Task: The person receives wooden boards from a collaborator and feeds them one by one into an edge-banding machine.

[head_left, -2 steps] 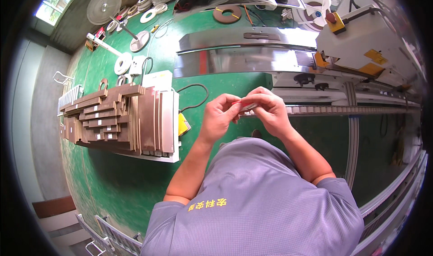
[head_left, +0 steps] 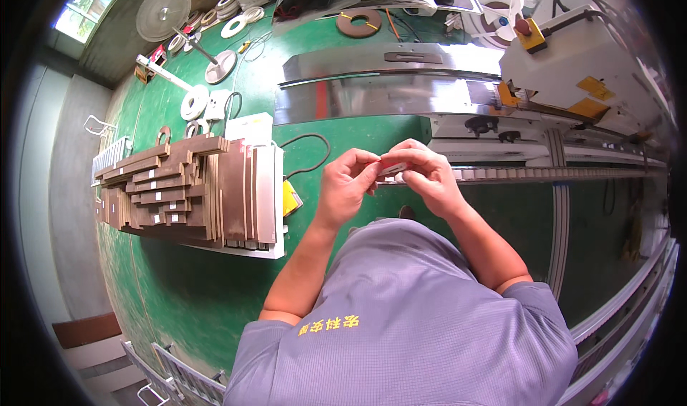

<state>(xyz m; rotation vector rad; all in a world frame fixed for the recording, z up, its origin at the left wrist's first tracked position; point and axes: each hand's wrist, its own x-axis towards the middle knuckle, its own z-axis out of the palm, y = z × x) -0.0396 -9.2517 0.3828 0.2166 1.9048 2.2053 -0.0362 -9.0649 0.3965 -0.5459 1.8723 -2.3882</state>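
In front of my body, my left hand (head_left: 345,185) and my right hand (head_left: 431,175) meet with fingertips almost touching. Between them is a small red-and-white flat thing (head_left: 393,168), pinched by the thumb and fingers of both hands. Most of it is covered by the fingers, so its kind cannot be made out. Both hands are closed on it, held up over the green floor, short of the machine's edge.
Brown boards (head_left: 161,184) lie stacked on a white cart (head_left: 278,191) at the left. Ahead is a long metal machine bed (head_left: 379,94); a white machine (head_left: 580,69) with a red button box (head_left: 530,35) stands at the right. Behind lie rolls of edging (head_left: 358,23).
The small red-and-white thing has turned slightly between my fingers and shows more of its red face. My hands have barely moved.
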